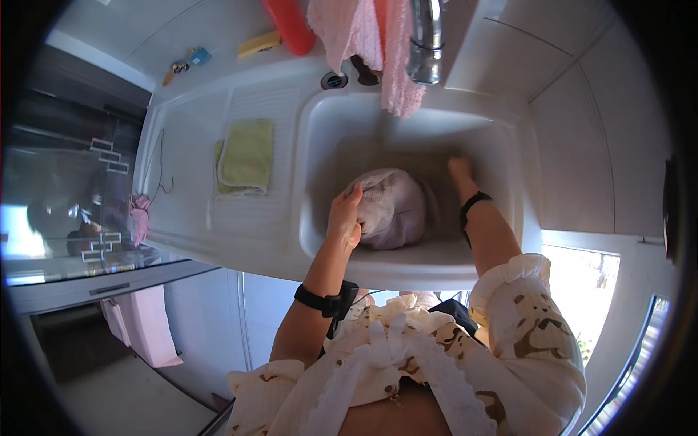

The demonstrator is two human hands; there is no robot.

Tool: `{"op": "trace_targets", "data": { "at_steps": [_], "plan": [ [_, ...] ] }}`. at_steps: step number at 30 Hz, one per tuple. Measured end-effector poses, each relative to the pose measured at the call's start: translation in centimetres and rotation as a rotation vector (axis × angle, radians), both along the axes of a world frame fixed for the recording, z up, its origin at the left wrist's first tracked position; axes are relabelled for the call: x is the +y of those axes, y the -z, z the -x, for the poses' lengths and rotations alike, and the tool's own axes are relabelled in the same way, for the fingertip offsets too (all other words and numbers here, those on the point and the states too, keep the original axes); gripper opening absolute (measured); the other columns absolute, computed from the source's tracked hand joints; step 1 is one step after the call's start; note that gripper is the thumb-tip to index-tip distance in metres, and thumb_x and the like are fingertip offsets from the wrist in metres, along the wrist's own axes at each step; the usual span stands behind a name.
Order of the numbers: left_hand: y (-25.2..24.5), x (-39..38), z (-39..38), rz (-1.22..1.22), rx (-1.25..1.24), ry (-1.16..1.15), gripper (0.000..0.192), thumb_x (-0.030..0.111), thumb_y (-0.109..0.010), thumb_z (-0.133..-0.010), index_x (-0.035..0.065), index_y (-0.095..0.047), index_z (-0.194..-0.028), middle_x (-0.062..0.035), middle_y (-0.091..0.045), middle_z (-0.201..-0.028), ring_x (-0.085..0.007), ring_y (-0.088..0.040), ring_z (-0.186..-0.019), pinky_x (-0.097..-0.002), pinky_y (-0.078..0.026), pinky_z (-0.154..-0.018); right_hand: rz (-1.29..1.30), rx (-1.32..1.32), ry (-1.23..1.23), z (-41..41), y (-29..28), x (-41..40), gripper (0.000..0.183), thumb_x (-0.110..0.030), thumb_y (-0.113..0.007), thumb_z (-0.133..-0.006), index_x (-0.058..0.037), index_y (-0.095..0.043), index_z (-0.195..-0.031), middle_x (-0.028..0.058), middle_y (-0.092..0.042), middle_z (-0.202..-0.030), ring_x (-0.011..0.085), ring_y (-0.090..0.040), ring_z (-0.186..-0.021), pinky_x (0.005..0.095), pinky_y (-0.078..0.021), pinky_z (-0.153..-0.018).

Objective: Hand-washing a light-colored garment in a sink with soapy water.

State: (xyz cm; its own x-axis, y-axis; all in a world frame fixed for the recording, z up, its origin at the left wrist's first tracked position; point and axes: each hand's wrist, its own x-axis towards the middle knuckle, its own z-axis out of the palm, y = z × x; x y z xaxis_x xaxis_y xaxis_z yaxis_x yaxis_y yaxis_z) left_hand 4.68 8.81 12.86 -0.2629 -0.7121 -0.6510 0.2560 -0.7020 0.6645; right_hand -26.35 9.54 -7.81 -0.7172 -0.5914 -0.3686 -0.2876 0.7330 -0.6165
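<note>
My left hand (344, 215) grips the left edge of a bulging pale greyish-pink cloth item (390, 210), with the thumb lying on top. Dark smudges mark the fabric near the thumb. The item rests in the basin of a white laundry sink (319, 131), partly in murky water (401, 150). My right hand (461, 169) is low at the basin's right side, apart from the visible bulge of the cloth. Its fingers are blurred and partly hidden, so I cannot tell whether they hold anything.
A chrome faucet (426, 43) and pink towels (349, 30) hang over the basin's back edge. A folded green cloth (248, 152) lies on the ribbed drainboard (283, 125). Behind are a red bottle (289, 27) and yellow bar (259, 43); a wire hanger (160, 169) lies left.
</note>
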Motion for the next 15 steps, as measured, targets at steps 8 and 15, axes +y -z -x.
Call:
{"op": "trace_targets", "data": {
  "at_steps": [8,15],
  "plan": [
    [0.2,-1.7,1.4,-0.101,0.029,-0.092,0.033,0.022,-0.049,-0.083,-0.0025,-0.046,-0.106,-0.0085,-0.051,-0.103,-0.0165,-0.049,-0.093,-0.0279,-0.038,-0.082,0.206,-1.51,-0.011,-7.8,-11.6,-3.0,0.022,-0.019,-0.044,-0.08,-0.0052,-0.047,-0.063,0.0071,-0.05,-0.062,0.0173,-0.046,-0.048,0.0264,-0.0381,-0.041],
    [0.7,-2.5,1.2,-0.225,0.087,-0.052,0.033,0.022,-0.047,-0.084,-0.0021,-0.044,-0.107,-0.0095,-0.049,-0.105,-0.0173,-0.048,-0.096,-0.0284,-0.038,-0.084,0.219,-1.105,-0.299,-12.8,-19.9,-2.4,0.017,-0.014,-0.045,-0.078,0.0002,-0.055,-0.078,0.0114,-0.057,-0.075,0.0183,-0.057,-0.063,0.0247,-0.0472,-0.054]
  ]
}}
